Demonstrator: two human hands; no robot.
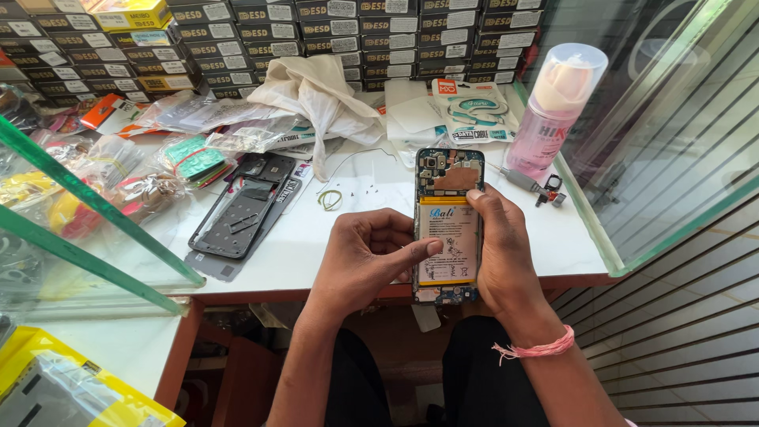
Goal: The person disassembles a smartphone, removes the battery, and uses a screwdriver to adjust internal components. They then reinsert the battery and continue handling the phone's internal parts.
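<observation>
Both hands grip one opened phone above the worktop edge | left hand: your thumb pressing its battery could puncture it | right hand: fingers wrapped around the side; looser grip risks dropping it floorward.

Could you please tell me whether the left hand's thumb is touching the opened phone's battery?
Touching. The head view shows the left hand with its thumb tip pressed on the white battery of the opened phone, no gap visible.
</observation>
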